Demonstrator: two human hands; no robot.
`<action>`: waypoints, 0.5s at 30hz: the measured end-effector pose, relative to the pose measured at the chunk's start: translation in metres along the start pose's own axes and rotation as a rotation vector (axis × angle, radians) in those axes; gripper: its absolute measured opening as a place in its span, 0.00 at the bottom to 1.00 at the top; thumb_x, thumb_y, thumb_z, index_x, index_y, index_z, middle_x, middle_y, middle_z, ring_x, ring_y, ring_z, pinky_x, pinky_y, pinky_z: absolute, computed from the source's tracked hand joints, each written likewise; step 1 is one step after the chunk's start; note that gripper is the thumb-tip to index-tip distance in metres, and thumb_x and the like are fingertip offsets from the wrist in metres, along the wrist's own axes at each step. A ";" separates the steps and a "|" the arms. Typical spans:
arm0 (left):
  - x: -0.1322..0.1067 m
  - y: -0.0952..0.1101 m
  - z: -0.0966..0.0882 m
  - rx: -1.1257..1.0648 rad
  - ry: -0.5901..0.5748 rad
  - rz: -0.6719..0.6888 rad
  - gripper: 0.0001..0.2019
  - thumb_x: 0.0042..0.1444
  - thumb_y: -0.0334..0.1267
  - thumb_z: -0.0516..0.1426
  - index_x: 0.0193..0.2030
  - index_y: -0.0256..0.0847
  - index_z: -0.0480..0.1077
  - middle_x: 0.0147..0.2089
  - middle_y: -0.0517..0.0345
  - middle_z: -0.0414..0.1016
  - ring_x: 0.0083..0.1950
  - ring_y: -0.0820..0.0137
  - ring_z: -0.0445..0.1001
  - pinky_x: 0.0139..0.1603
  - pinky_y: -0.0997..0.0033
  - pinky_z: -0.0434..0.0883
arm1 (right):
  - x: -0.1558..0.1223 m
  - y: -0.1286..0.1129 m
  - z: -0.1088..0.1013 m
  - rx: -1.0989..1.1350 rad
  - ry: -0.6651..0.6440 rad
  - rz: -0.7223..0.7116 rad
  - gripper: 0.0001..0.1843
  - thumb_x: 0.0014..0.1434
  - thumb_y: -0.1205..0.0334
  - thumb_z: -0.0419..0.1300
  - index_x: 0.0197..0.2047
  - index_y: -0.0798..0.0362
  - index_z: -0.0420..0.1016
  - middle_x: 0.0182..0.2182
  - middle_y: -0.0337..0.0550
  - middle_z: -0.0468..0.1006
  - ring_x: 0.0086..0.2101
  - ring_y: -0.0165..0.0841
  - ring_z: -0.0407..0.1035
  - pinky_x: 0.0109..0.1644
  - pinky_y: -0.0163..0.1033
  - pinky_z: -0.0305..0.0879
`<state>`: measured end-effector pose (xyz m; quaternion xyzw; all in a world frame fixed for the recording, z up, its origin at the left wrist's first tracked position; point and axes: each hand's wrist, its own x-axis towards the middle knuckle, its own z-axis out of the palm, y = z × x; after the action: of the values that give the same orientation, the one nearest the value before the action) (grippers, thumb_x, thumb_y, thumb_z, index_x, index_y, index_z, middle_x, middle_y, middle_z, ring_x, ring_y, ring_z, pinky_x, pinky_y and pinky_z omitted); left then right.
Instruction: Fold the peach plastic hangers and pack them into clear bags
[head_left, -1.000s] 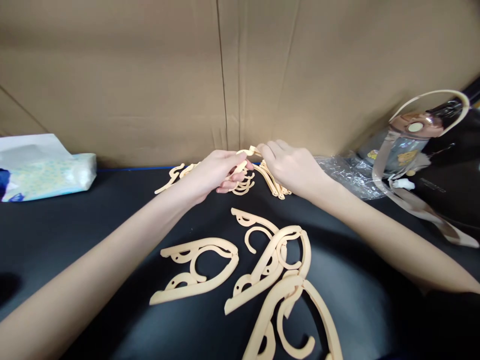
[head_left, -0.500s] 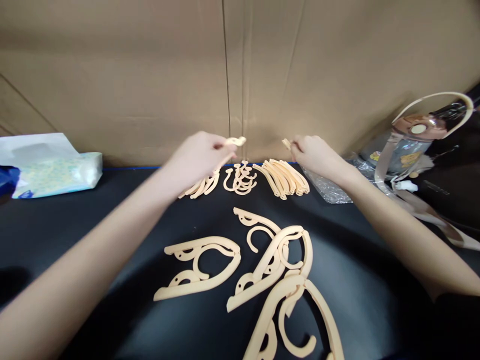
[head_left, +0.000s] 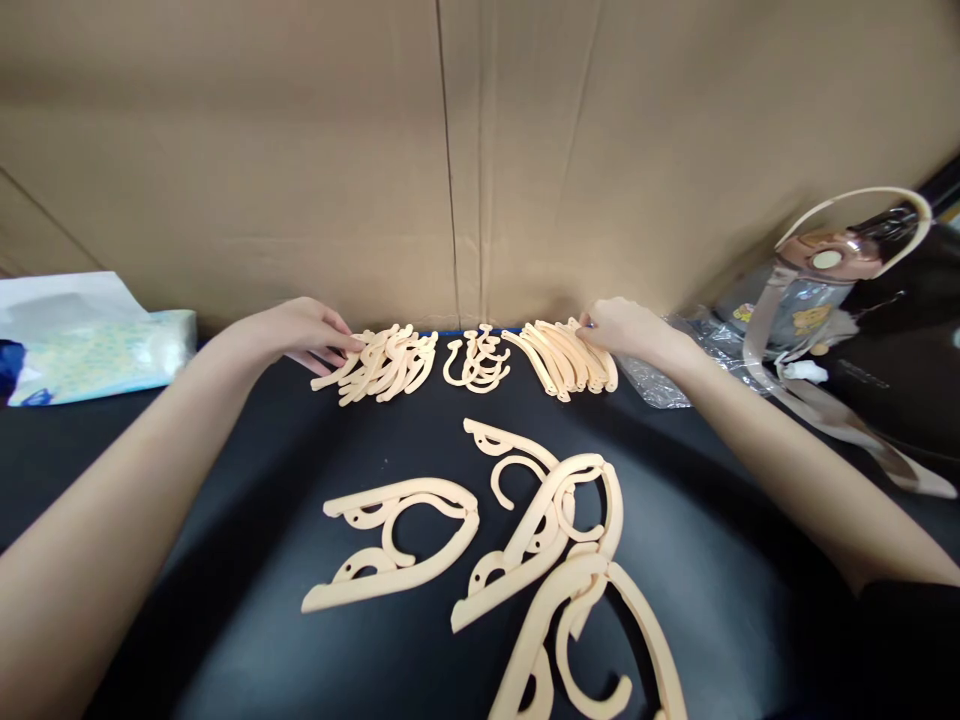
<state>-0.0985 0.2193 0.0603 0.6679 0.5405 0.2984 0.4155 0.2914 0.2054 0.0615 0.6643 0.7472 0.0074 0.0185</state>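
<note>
Along the far edge of the black tabletop (head_left: 225,600), my left hand (head_left: 300,330) lay loosely spread on the left stack of cutout strips (head_left: 386,362). My right hand (head_left: 626,328) curled at the right stack (head_left: 570,358), grip unclear. I judged them light, stiff and snappable: pinch the thick spines.

This looks like a small hand-assembly workbench in a workshop. A black mat (head_left: 225,600) covers the table, and a cardboard wall (head_left: 300,150) stands just beyond the fingertips. 3 sorted stacks of identical cream cut-out parts (head_left: 476,362) lie between the left hand (head_left: 296,328) and the right hand (head_left: 626,328). Looser pieces (head_left: 390,540) lie nearer than the fingers, and a tissue pack (head_left: 97,350) sits outside the left ones.
</note>
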 end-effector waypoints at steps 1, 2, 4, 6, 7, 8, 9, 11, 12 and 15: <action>0.000 0.002 0.000 0.051 -0.007 -0.073 0.14 0.40 0.35 0.75 0.23 0.39 0.72 0.17 0.61 0.76 0.22 0.73 0.74 0.20 0.76 0.70 | 0.001 0.001 0.001 0.016 0.006 -0.005 0.15 0.60 0.63 0.54 0.41 0.57 0.81 0.37 0.56 0.83 0.37 0.42 0.76 0.35 0.39 0.62; 0.000 0.004 0.001 0.100 -0.004 -0.156 0.14 0.42 0.38 0.74 0.24 0.39 0.73 0.18 0.59 0.77 0.23 0.71 0.75 0.21 0.74 0.72 | 0.002 0.001 0.001 0.031 0.014 -0.007 0.15 0.60 0.63 0.54 0.43 0.57 0.80 0.36 0.55 0.83 0.36 0.41 0.76 0.35 0.39 0.62; 0.000 0.009 0.003 0.189 0.023 -0.258 0.15 0.45 0.43 0.73 0.26 0.38 0.73 0.21 0.57 0.79 0.27 0.68 0.77 0.24 0.71 0.74 | 0.003 0.003 0.003 0.052 0.041 -0.003 0.16 0.61 0.63 0.53 0.46 0.58 0.79 0.36 0.54 0.83 0.36 0.40 0.76 0.35 0.38 0.62; -0.001 0.015 0.005 0.253 0.067 -0.302 0.16 0.46 0.47 0.72 0.27 0.38 0.73 0.22 0.56 0.79 0.30 0.66 0.77 0.26 0.68 0.75 | 0.003 0.004 0.004 0.056 0.078 0.008 0.16 0.60 0.65 0.54 0.48 0.59 0.78 0.40 0.57 0.82 0.39 0.41 0.76 0.36 0.39 0.63; -0.001 0.017 0.007 0.286 0.093 -0.313 0.17 0.45 0.48 0.72 0.26 0.38 0.73 0.22 0.57 0.79 0.30 0.66 0.76 0.26 0.68 0.74 | 0.004 0.004 0.005 0.056 0.095 0.013 0.17 0.60 0.65 0.54 0.48 0.59 0.78 0.41 0.58 0.82 0.40 0.43 0.76 0.37 0.40 0.63; -0.002 0.019 0.008 0.320 0.118 -0.318 0.17 0.44 0.48 0.72 0.26 0.38 0.72 0.21 0.57 0.78 0.30 0.66 0.76 0.25 0.69 0.73 | 0.004 0.005 0.006 0.057 0.108 0.017 0.16 0.59 0.66 0.54 0.48 0.59 0.78 0.42 0.59 0.81 0.42 0.44 0.75 0.38 0.40 0.63; -0.003 0.021 0.010 0.351 0.138 -0.321 0.17 0.44 0.48 0.72 0.25 0.39 0.72 0.21 0.58 0.77 0.29 0.66 0.75 0.24 0.70 0.72 | 0.004 0.005 0.007 0.061 0.118 0.018 0.16 0.59 0.66 0.55 0.48 0.59 0.78 0.42 0.59 0.81 0.42 0.45 0.75 0.38 0.41 0.63; -0.005 0.024 0.012 0.402 0.164 -0.323 0.17 0.45 0.47 0.71 0.24 0.38 0.72 0.21 0.58 0.76 0.29 0.67 0.74 0.23 0.71 0.71 | 0.004 0.005 0.008 0.080 0.125 0.012 0.15 0.58 0.67 0.56 0.46 0.59 0.79 0.40 0.57 0.82 0.40 0.44 0.76 0.38 0.40 0.63; -0.006 0.026 0.013 0.418 0.168 -0.324 0.15 0.47 0.45 0.70 0.25 0.38 0.72 0.22 0.58 0.77 0.29 0.67 0.74 0.23 0.71 0.71 | 0.004 0.005 0.009 0.095 0.130 0.007 0.14 0.58 0.67 0.56 0.45 0.58 0.79 0.39 0.56 0.82 0.38 0.42 0.76 0.38 0.40 0.63; -0.009 0.029 0.017 0.450 0.171 -0.332 0.11 0.52 0.40 0.67 0.27 0.36 0.73 0.26 0.56 0.79 0.30 0.68 0.75 0.24 0.72 0.72 | 0.004 0.002 0.009 0.141 0.156 -0.010 0.13 0.60 0.66 0.55 0.44 0.57 0.79 0.38 0.53 0.83 0.34 0.37 0.76 0.37 0.38 0.63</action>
<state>-0.0724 0.2044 0.0786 0.6181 0.7281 0.1542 0.2530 0.2936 0.2094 0.0528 0.6575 0.7484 0.0065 -0.0866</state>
